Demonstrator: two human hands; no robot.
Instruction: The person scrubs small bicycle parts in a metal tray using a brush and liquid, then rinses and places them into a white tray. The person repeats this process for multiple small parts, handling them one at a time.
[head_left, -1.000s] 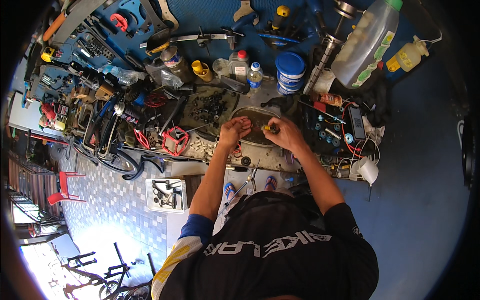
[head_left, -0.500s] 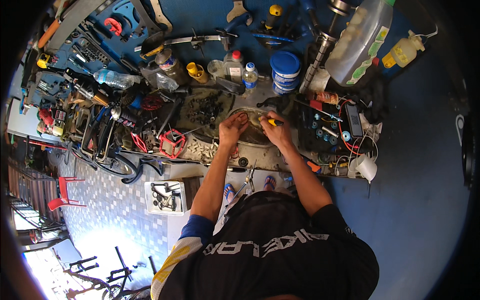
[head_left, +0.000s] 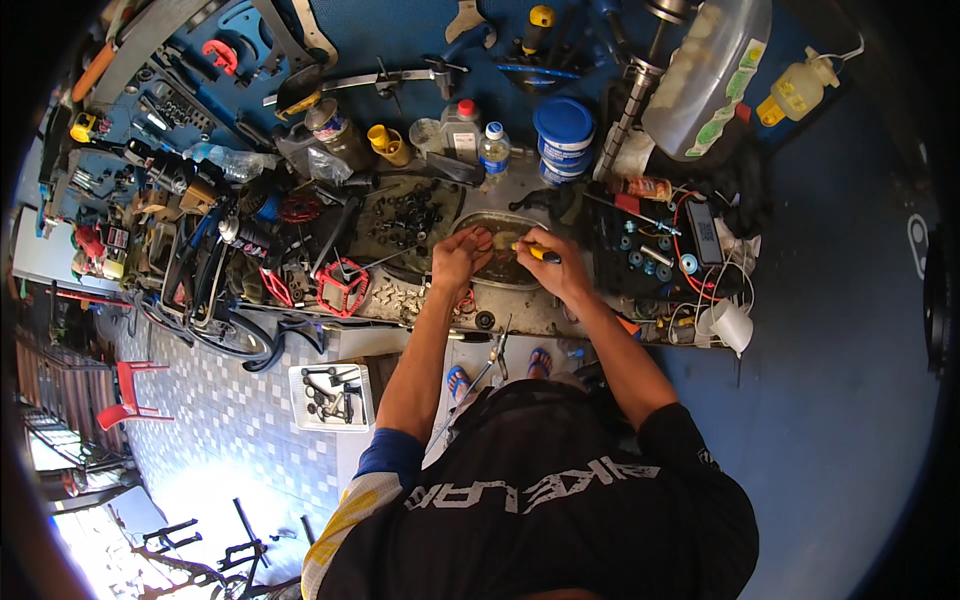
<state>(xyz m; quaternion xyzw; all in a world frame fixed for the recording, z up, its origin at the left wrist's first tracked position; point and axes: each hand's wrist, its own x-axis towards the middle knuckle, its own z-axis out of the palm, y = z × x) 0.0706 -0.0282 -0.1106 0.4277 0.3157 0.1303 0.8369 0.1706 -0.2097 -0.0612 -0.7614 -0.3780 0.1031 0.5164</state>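
At the left, a red pedal (head_left: 342, 287) is laid near the front edge of the table (head_left: 525, 316), and small black parts (head_left: 405, 218) are heaped farther back. A red-capped grey bottle (head_left: 461, 130) is labelled in white, the print too small to be read. The left hand (head_left: 461, 259) is held at the left side of an oval tray (head_left: 506, 272) on the table, its fingers curled; whether anything is held in that grip cannot be told. A black shirt (head_left: 540, 540) is marked with large white lettering. Over the tray, a yellow-and-black tool (head_left: 540, 252) is grasped in the right hand (head_left: 564, 267). Behind, a blue tub (head_left: 563, 127) is printed in white; farther right, a clear jug (head_left: 700, 95) is labelled in green and white.
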